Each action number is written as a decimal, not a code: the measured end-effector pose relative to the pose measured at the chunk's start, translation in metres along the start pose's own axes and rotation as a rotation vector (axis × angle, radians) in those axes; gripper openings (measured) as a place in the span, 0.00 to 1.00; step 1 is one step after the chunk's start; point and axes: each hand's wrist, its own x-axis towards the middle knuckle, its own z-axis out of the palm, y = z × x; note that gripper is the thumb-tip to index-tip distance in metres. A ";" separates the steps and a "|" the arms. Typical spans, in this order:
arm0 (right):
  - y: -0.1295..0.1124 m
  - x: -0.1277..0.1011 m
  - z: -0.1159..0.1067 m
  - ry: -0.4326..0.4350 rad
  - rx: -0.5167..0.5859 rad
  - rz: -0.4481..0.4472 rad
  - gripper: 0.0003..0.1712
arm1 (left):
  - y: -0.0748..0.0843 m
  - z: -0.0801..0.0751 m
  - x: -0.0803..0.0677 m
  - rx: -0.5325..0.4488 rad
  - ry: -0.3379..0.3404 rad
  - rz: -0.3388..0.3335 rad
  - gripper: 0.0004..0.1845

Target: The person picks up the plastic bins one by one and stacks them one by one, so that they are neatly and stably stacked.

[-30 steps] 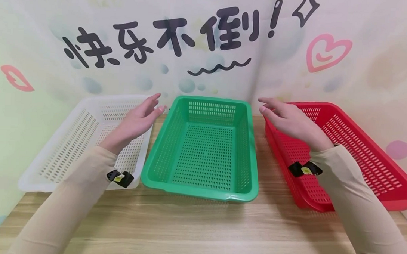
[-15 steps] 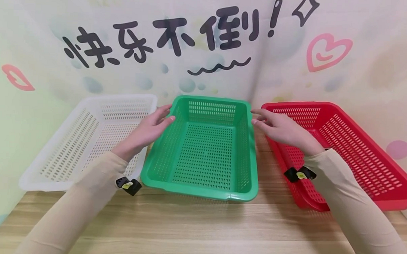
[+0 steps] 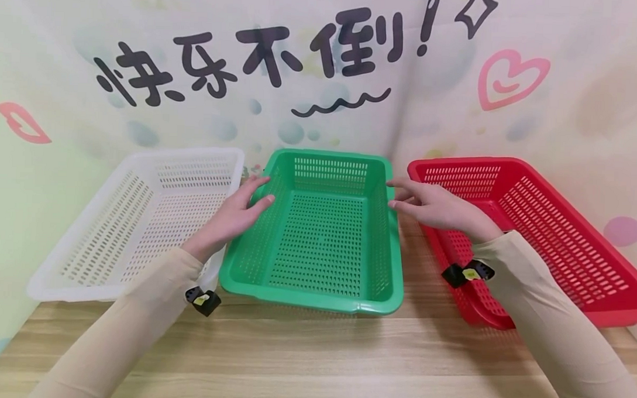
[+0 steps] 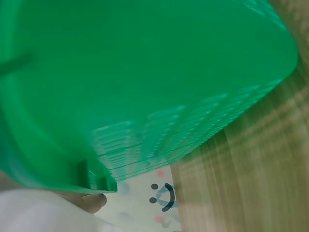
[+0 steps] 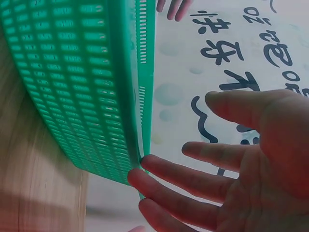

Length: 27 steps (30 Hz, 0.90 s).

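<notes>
A green perforated basket stands in the middle of the wooden table, with nothing in it. My left hand lies against its left rim near the back, thumb over the inner wall, fingers fairly straight. My right hand touches the right rim opposite, fingers extended. In the right wrist view the right hand is spread, its fingertips at the edge of the green basket. The left wrist view is filled by the green basket's outer wall, with one fingertip below the rim.
A white basket stands to the left of the green one and a red basket to the right, both without contents. A printed backdrop rises close behind them. Bare wooden table lies in front.
Both hands have come down and inward from above the white and red baskets to the green basket's two side rims. The baskets have not moved.
</notes>
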 end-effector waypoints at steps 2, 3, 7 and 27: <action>0.002 0.000 0.000 -0.005 -0.016 0.006 0.35 | -0.001 0.000 -0.001 0.010 -0.004 -0.002 0.31; 0.003 0.000 0.000 -0.009 -0.020 0.007 0.36 | -0.001 0.000 -0.001 0.013 -0.006 -0.004 0.32; 0.007 -0.001 -0.001 -0.048 -0.017 0.010 0.36 | -0.003 0.001 0.000 0.025 -0.017 -0.004 0.32; 0.018 0.004 0.003 -0.137 0.129 0.040 0.41 | -0.003 0.004 0.002 0.077 -0.043 -0.060 0.34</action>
